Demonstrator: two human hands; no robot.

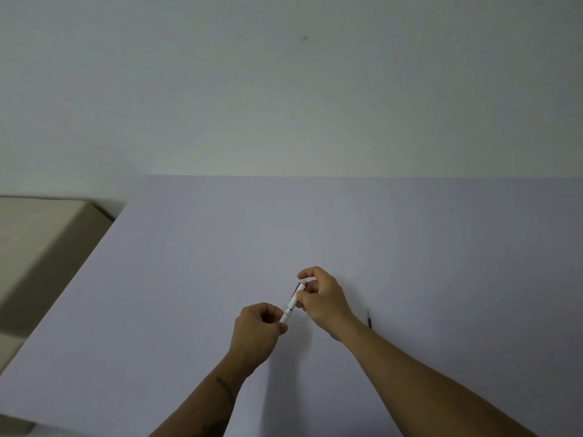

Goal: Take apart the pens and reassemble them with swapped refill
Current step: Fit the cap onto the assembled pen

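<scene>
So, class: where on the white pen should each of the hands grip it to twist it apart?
Grip the white pen at its two ends, as shown: left hand from below-left on the lower barrel, right hand from the right on the clip end. It lies slanted between them, leaving the middle joint free to turn.

A pen (292, 302) sits between both hands above the table (410, 247); another pen (368, 319) lies right.

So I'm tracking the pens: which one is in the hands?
The white pen, gripped by both hands; the dark pen lies on the table beside the right forearm.
</scene>
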